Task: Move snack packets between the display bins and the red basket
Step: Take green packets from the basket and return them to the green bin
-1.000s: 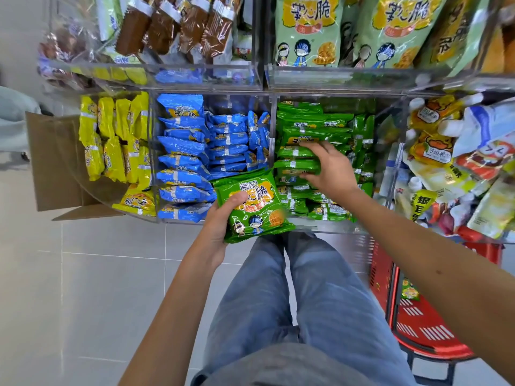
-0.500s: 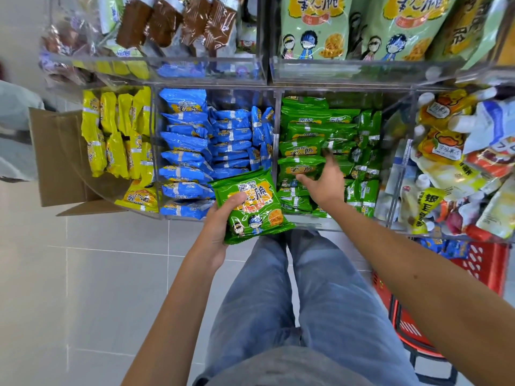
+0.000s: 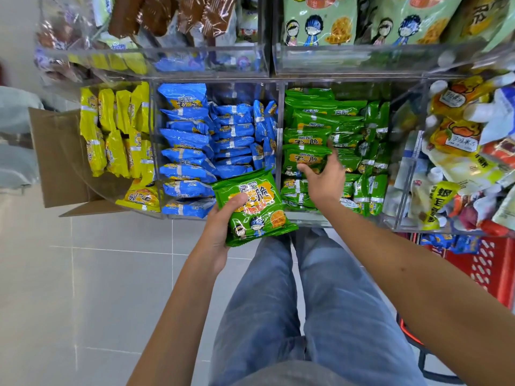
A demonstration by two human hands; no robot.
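My left hand [image 3: 220,227] grips a green snack packet [image 3: 255,207], face up, in front of the clear display bins. My right hand [image 3: 324,176] reaches into the bin of green packets [image 3: 348,129]; thumb and fingers pinch a green packet [image 3: 305,160] near the front of the stack. The red basket [image 3: 490,271] stands on the floor at the right, under the bins, mostly hidden; blue packets [image 3: 451,243] show inside it.
Blue packets [image 3: 195,151] fill the middle bin, yellow ones [image 3: 117,135] the left bin. Spouted pouches [image 3: 468,151] crowd the right bin. Upper bins hold brown bars [image 3: 167,15] and large green bags [image 3: 320,20]. A cardboard box [image 3: 61,160] stands at the left. My legs are below.
My right hand has drawn back from deeper in the green bin toward its front and now pinches a front packet. The left hand with its packet has stayed put.
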